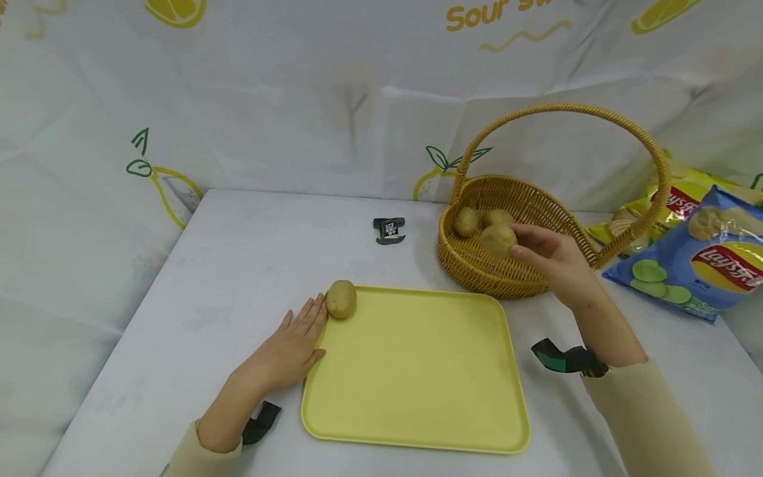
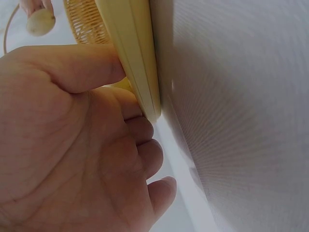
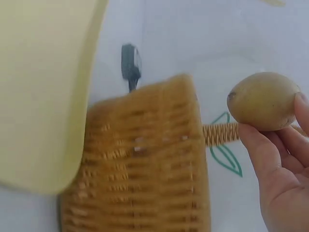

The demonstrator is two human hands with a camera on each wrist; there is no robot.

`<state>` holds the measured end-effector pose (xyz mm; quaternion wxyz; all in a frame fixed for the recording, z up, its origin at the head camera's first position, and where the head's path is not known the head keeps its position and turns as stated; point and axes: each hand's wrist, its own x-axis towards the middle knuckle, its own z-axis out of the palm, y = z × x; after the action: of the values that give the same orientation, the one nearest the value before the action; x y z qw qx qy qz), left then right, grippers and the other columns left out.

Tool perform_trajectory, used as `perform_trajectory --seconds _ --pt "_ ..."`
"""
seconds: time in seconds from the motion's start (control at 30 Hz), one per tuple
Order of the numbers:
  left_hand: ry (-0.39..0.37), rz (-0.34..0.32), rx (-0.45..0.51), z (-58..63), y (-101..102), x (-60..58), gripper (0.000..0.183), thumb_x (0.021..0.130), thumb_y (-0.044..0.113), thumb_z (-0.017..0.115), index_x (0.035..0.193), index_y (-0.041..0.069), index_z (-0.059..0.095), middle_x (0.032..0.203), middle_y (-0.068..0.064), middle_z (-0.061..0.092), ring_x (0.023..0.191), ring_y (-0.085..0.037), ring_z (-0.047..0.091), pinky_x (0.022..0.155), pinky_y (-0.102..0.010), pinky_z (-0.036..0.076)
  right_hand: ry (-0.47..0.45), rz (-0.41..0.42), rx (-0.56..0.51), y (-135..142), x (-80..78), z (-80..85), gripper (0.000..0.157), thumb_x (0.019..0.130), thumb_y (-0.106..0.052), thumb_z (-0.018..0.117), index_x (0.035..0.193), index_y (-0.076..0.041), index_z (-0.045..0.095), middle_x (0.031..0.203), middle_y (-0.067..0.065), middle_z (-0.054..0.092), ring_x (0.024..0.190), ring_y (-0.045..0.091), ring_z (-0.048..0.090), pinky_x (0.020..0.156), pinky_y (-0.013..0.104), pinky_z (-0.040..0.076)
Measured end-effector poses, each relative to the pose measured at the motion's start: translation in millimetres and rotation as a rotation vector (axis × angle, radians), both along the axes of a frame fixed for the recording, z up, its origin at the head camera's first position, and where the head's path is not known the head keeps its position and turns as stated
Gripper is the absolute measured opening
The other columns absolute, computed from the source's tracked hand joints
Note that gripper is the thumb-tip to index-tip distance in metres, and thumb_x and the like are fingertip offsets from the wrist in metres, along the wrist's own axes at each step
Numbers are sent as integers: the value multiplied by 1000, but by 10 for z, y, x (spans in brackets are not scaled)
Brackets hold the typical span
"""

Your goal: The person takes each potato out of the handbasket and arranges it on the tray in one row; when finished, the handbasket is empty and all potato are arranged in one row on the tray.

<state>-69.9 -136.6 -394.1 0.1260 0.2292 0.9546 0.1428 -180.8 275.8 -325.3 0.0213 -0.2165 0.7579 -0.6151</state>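
Note:
Between thumb and fingertips, my right hand (image 1: pixel 551 260) pinches a potato (image 1: pixel 498 240) above the wicker basket (image 1: pixel 485 285); the right wrist view shows this potato (image 3: pixel 264 101) raised over the basket's rim. Two more potatoes, one at the left (image 1: pixel 466 222) and one behind (image 1: pixel 497 217), lie inside the basket. A single potato (image 1: pixel 341 299) sits at the far left corner of the yellow tray (image 1: pixel 417 371). Fingers extended, my left hand (image 1: pixel 292 351) rests against the tray's left edge, its fingertips close to that potato. In the left wrist view the thumb touches the tray's side (image 2: pixel 133 53).
A blue chip bag (image 1: pixel 697 255) and a yellow chip bag (image 1: pixel 685 189) stand right of the basket, whose tall handle (image 1: pixel 566 108) arches up. A small black object with a printed label (image 1: pixel 390 230) lies behind the tray. A lemon-print cloth (image 1: pixel 268 99) hangs at the back.

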Motion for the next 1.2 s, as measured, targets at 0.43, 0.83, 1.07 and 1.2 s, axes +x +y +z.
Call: perform_trajectory --seconds 0.43,0.83,1.07,1.2 --pt "-1 3 -6 -5 -9 -4 65 98 19 51 145 -11 19 154 -24 8 142 -36 8 110 -57 15 -100 181 -41 -635 97 -256 33 95 -1 54 128 -3 57 117 -6 62 99 6 59 81 19 49" --pt "1 -3 -11 -25 -3 -17 65 98 20 50 145 -11 18 154 -24 7 142 -36 8 110 -56 14 -167 253 3 -1363 2 -454 38 93 0 56 127 14 50 123 20 58 105 10 58 88 23 48" --pt "7 -8 -15 -35 -13 -22 66 98 20 50 145 -11 17 154 -24 7 142 -36 8 110 -56 15 -130 283 119 -1563 -73 -619 37 92 -2 58 127 10 54 128 21 56 116 26 54 97 39 44" --pt "3 -7 -13 -26 -12 -28 66 98 20 50 145 -11 17 154 -24 7 142 -36 7 110 -56 15 -59 329 162 -1593 -82 -698 36 91 -1 60 126 8 56 127 20 57 123 29 49 100 39 41"
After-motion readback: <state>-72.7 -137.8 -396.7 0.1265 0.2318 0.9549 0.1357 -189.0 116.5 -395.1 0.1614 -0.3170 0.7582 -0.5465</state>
